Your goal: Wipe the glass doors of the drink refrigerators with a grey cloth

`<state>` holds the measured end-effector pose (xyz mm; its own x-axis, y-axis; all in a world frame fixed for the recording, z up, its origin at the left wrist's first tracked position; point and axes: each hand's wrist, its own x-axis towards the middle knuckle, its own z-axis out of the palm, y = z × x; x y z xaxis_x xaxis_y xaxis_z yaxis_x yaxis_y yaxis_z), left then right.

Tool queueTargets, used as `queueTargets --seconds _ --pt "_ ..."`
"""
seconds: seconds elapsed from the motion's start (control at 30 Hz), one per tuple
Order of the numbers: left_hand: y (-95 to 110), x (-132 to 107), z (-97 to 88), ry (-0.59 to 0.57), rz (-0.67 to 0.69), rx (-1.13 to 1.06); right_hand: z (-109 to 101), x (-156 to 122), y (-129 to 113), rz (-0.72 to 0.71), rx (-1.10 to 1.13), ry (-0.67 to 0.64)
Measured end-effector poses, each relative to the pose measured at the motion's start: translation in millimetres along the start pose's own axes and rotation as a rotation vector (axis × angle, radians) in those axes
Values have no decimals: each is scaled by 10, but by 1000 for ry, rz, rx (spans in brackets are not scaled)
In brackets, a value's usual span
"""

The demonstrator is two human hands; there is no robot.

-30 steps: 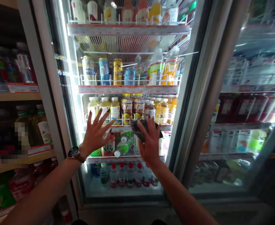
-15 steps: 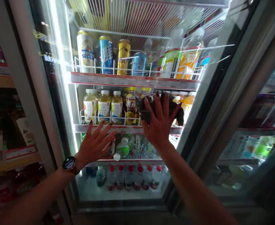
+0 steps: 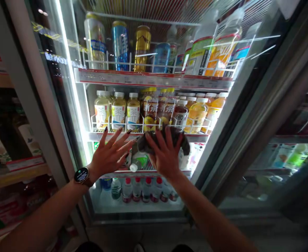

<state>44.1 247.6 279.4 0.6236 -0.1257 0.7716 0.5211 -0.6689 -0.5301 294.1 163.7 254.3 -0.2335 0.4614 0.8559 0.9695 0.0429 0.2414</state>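
Observation:
My left hand (image 3: 111, 154) lies with fingers spread against the glass door (image 3: 64, 147) of a drinks fridge, nothing in it; a dark watch (image 3: 81, 174) is on that wrist. My right hand (image 3: 167, 155) presses a dark grey cloth (image 3: 184, 141) flat to the same glass, its fingers stretched over the cloth. Behind the cloth, part of the lower shelf is hidden. Above my left hand, inside, stand tea bottles with white caps (image 3: 118, 111). A green bottle lying on its side (image 3: 140, 161) shows between the two hands.
Higher up, cans (image 3: 119, 45) and large bottles (image 3: 223, 45) stand behind a wire rail. Red-capped water bottles (image 3: 137, 189) fill the bottom. A metal door frame (image 3: 251, 115) runs along the right, and shelves of drinks (image 3: 25, 164) lie to the left.
My right hand and the cloth have slid down and to the left across the glass. My left hand stays nearly in place. The view has shifted slightly.

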Motion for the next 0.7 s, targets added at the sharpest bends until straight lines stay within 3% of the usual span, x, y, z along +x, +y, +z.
queueTargets --seconds 0.1,0.17,0.23,0.4,0.47,0.53,0.7 --pt "50 -36 25 -9 -32 -1 -225 696 240 143 -10 148" --pt "104 -89 56 -11 -55 2 -210 766 220 182 2 198" --pt "159 -150 87 -15 -69 3 -56 440 54 197 27 181" --pt "252 -242 112 -19 -125 -6 481 -1086 -461 109 102 -55" --pt "283 -229 103 -17 -145 -24 518 -1320 -467 77 107 -109" --pt "319 -187 98 -16 -177 -34 396 -1132 -290 113 89 -96" --pt "389 -63 157 36 -226 -40 -91 116 453 301 4 163"
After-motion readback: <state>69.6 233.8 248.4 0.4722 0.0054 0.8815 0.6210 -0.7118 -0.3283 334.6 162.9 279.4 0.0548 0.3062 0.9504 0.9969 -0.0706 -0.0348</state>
